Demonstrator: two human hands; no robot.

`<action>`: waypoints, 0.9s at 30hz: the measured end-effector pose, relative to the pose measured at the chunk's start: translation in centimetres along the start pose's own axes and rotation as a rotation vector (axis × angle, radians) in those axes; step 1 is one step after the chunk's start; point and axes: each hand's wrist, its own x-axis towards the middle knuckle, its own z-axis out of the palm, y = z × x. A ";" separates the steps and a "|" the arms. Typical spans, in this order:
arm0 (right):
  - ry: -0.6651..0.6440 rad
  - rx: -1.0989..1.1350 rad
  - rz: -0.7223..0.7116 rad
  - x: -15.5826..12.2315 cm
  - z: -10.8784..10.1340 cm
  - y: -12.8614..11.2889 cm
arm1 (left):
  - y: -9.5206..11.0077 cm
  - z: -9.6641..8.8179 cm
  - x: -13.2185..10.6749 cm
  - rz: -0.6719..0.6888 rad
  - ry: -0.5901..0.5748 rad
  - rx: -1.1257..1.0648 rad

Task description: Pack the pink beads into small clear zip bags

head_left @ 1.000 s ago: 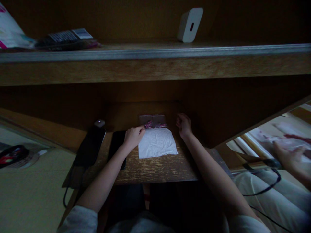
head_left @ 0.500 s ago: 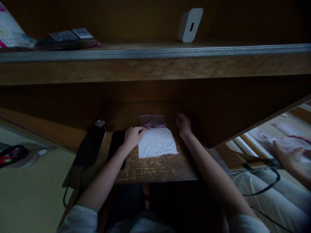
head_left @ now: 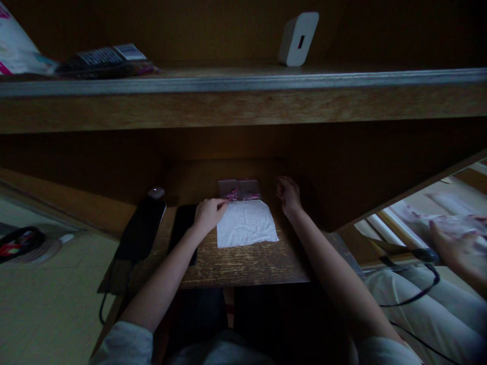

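Note:
A wrinkled white sheet (head_left: 246, 224), paper or cloth, lies flat on the worn wooden desk. Behind it are two small clear plastic bags (head_left: 243, 187) side by side, with pink pieces in them. My left hand (head_left: 210, 213) rests at the sheet's upper left corner, thumb and fingers pinched by the near edge of the left bag; whatever may be in the pinch is too small to make out. Right of the bags, apart from them, my right hand (head_left: 289, 196) is closed with curled fingers, and the inside of its grip is hidden.
A dark phone (head_left: 182, 228) lies under my left forearm, beside a black flat device (head_left: 142, 230) with a cable. A small white case (head_left: 155, 192) sits behind. On the shelf above stands a white charger (head_left: 299, 39) near a dark packet (head_left: 104, 62). Another person's hand (head_left: 454, 248) holds clear plastic at right.
My two hands, the sheet and the bags stay practically where they were. At the right, the other person's hand and the plastic have shifted slightly.

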 end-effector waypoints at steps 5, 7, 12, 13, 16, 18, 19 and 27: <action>0.012 0.014 0.007 0.1 -0.1 -0.1 | 0.2 -0.1 0.0 -0.022 0.000 0.019; 0.001 0.010 0.002 0.1 0.0 -0.1 | 0.2 -0.1 -0.1 -0.018 0.006 0.017; -0.001 0.023 -0.003 0.0 0.0 -0.1 | -0.1 0.1 0.0 0.016 0.028 0.016; 0.003 0.024 0.001 0.0 0.0 -0.1 | -0.1 0.1 0.0 0.025 0.032 0.017; 0.016 0.014 0.013 0.0 0.0 -0.1 | -0.4 0.3 0.1 0.051 0.048 0.018; 0.014 0.009 0.012 0.1 0.0 0.0 | -0.5 0.4 0.2 0.067 0.059 0.026; 0.006 0.012 0.007 0.1 0.0 0.0 | -0.6 0.4 0.2 0.072 0.062 0.034; -0.013 0.025 -0.018 0.2 -0.1 0.1 | -0.8 0.6 0.2 0.091 0.075 0.077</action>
